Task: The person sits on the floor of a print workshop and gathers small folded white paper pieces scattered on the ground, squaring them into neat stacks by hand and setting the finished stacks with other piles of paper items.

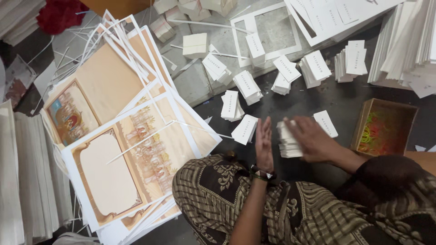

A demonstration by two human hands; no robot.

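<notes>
White cards in a thick stack [288,141] lie on the dark floor just ahead of the person's knees, seen from the head camera. The right hand [313,138] lies over the stack's right side, fingers spread and curled down onto the cards, gripping them from above. The left hand [264,144] stands on edge just left of the stack, palm flat and open, fingers straight and together, facing the cards; whether it touches them cannot be told. A beaded bracelet [262,174] circles the left wrist.

Just beside the left hand lies another small bundle of cards [245,129], and more such bundles [247,86] are scattered farther out across the floor. To the right, a brown cardboard box [384,127] holds a tangle of coloured rubber bands [376,131]. On the left, large printed sheets [122,149] with ornate peach-coloured frames lie fanned in a loose pile, with thin white paper strips [141,141] lying across them.
</notes>
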